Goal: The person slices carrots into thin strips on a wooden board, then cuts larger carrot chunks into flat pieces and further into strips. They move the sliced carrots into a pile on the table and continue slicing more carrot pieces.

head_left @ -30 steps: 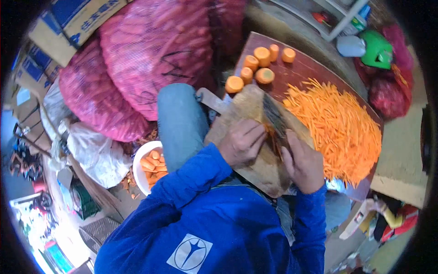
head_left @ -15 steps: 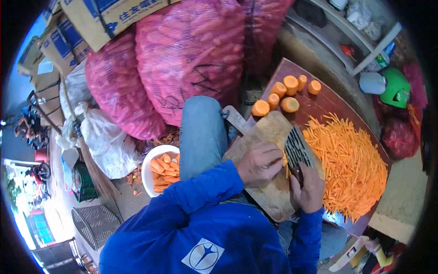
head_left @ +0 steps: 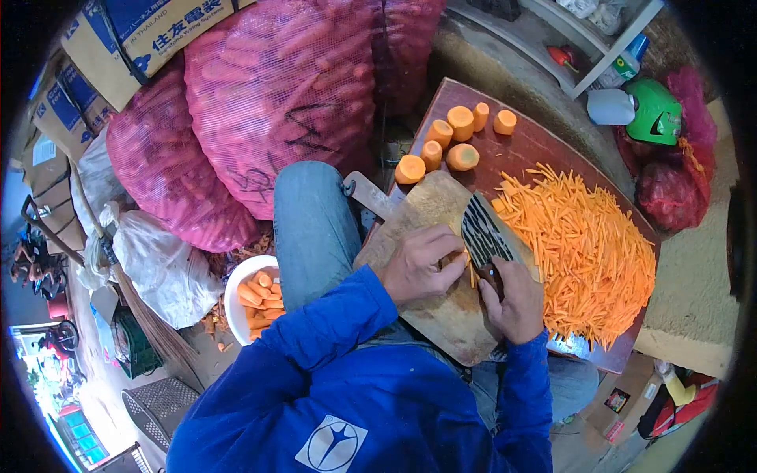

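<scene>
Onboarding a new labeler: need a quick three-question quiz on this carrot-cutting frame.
1. True or false: the right hand holds the cleaver over the cutting board.
2. Where does the big pile of carrot strips lie relative to the board? A) to the person's right, on the dark red table B) in the white bowl C) on the floor
3. Fill in: the left hand presses on carrot slices right beside the ____.

Key:
1. True
2. A
3. Cleaver blade
</scene>
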`<state>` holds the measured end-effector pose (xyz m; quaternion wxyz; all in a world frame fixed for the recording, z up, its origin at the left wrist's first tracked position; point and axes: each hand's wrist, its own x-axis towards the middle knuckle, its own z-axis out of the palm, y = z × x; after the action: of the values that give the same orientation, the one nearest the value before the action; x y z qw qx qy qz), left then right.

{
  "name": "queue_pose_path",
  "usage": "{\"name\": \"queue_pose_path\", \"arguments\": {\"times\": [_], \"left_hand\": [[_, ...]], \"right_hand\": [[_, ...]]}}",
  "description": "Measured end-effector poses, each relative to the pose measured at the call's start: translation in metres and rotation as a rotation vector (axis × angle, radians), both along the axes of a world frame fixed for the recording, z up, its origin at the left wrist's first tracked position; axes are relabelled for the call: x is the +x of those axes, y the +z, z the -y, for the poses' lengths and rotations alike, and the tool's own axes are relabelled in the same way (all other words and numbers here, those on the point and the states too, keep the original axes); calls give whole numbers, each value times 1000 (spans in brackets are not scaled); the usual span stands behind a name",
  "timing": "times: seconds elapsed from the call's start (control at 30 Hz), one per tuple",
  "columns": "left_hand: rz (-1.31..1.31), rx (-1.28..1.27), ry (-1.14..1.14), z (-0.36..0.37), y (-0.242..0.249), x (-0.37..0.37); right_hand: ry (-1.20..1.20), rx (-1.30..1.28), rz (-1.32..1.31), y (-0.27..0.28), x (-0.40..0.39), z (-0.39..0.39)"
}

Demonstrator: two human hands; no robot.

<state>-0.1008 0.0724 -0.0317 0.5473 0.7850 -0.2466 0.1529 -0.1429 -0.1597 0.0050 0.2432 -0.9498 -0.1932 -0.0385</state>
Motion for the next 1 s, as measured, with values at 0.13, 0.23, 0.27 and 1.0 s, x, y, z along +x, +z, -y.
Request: {"name": "queue_pose_path", "arguments": {"times": [0.13, 0.23, 0.27, 1.0], "left_hand": [[14, 3, 5, 0, 2, 1], [1, -13, 4, 1, 3, 1], [0, -14, 4, 1, 3, 1], [-149, 397, 463, -44, 10, 74]], "right_hand": [[-2, 2, 0, 0, 0, 0], [-1, 6, 2, -1, 0, 0], [4, 13, 3, 0, 0, 0], [12, 27, 34, -6, 0, 4]]}}
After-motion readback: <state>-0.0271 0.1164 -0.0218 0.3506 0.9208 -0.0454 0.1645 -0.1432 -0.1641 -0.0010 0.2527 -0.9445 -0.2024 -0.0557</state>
